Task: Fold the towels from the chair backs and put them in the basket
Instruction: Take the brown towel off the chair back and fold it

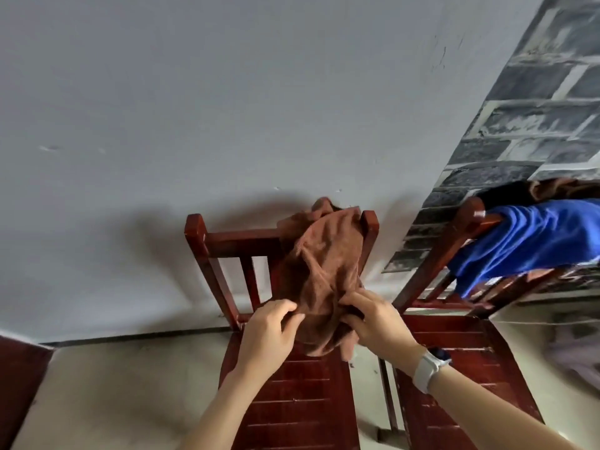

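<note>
Grip: we have our left hand [269, 332] and right hand [373, 323] both pinching the lower hem of the brown towel [321, 267], fingers curled into the cloth, one hand at each side of the bunched bottom edge.

Item held: brown towel, soft pile, draped over the top rail of the near chair [207, 248] at its right post; the upper part is still hooked over the rail, the lower part gathered between our hands above the seat.

Handling, as we judge it: light, limp, no stiffness; it will sag and twist wherever unsupported, and should not slip from a pinch. Best taken by two corners of one edge, so it hangs flat for folding; the present hold is on a crumpled edge, and we cannot tell whether true corners are in hand.

Adjacent stock: blue towel [532, 241] over the back of the second chair [454, 345] to the right, with a darker cloth [506, 191] bunched behind it.

Wrist: white watch [428, 368] on the right arm.

Basket: not in view.
</note>
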Demonstrator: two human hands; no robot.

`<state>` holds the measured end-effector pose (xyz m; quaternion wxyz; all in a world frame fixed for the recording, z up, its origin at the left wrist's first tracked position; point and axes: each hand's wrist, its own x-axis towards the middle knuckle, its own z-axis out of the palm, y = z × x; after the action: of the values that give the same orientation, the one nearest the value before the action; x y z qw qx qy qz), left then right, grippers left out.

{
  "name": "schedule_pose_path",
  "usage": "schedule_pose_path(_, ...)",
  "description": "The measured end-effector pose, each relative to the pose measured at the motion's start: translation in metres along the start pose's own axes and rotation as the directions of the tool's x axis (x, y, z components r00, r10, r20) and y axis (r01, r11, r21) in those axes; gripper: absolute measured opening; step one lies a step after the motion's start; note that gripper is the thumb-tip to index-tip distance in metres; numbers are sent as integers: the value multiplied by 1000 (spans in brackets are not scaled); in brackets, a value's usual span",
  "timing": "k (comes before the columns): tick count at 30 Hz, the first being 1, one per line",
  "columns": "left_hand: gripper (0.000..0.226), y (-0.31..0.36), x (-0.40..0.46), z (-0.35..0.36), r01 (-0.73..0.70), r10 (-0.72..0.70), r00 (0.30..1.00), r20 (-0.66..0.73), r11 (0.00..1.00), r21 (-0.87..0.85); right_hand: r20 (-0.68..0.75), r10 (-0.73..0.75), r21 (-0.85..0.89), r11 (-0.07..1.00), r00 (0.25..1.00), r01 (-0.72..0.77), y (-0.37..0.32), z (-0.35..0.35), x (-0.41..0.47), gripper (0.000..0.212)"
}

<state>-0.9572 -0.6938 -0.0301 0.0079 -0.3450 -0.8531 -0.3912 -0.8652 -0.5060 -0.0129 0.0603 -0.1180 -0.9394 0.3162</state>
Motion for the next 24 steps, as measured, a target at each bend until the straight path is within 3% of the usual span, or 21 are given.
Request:
schedule_pose_path(3, 9, -3, -49, 12, 153, -152, 980, 129, 988, 1, 291, 124, -71, 992, 949, -108, 21, 18, -52, 25)
schedule_pose_path(5, 10, -1, -71, 20, 233, -227, 954, 197, 972, -6, 379, 191, -90, 981, 905, -169, 31, 24, -77, 20)
schedule_pose_path(9, 5, 24, -84, 35, 350, -322, 921, 218, 931, -102, 271, 193, -75, 981, 943, -179, 40, 15, -92, 17)
schedule_pose_path(13, 8, 50, -73, 43, 395, -383, 918, 100, 900, -186, 7, 29, -123, 992, 1000, -28, 42, -6, -91, 15)
schedule_pose_path(15, 5, 63, -64, 46, 370, -368, 929, 47, 905, -210, -52, 32, -101, 994, 998, -37, 41, -21, -89, 14)
schedule_pose_path(20, 12, 75, -32, 41, 330, -332, 943, -33, 943, -45, 262, 200, 162, 955, 944, -248, 29, -57, -76, 15)
schedule_pose_path(24, 22, 81, -21, 25, 324, -329, 943, -45, 941, -97, 210, 324, 441, 811, 922, -385, 12, -73, -64, 18)
